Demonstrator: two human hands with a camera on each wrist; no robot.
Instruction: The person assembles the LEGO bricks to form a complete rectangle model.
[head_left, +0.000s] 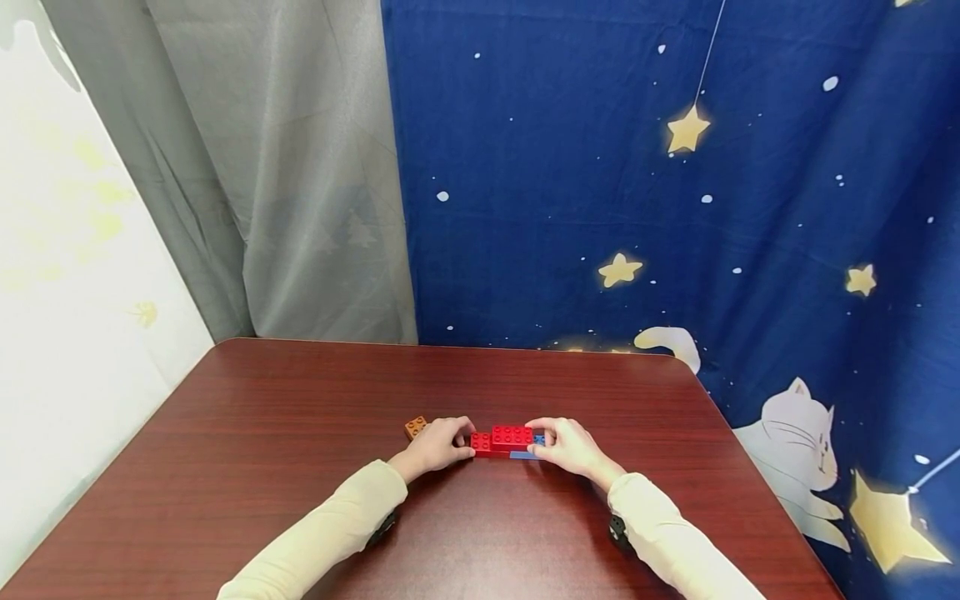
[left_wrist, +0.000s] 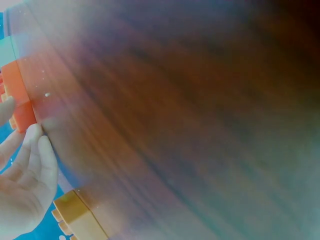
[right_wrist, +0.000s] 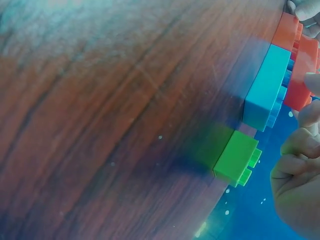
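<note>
A red brick [head_left: 482,442] and a blue brick [head_left: 524,455] lie end to end on the table. Across both sits another red brick [head_left: 513,436]; whether it is fully pressed down I cannot tell. My left hand [head_left: 441,442] grips the lower red brick at its left end, thumb in front and fingers behind. At the right end of the upper red brick, my right hand [head_left: 572,447] pinches it between thumb and fingers, covering part of the blue brick. The right wrist view shows the blue brick [right_wrist: 267,90] under the upper red one [right_wrist: 302,75].
An orange brick [head_left: 415,427] lies just beyond my left hand. Past the blue brick stands a green brick [right_wrist: 237,157], hidden by my right hand in the head view. The brown table [head_left: 337,375] ends at a blue starry curtain [head_left: 525,208].
</note>
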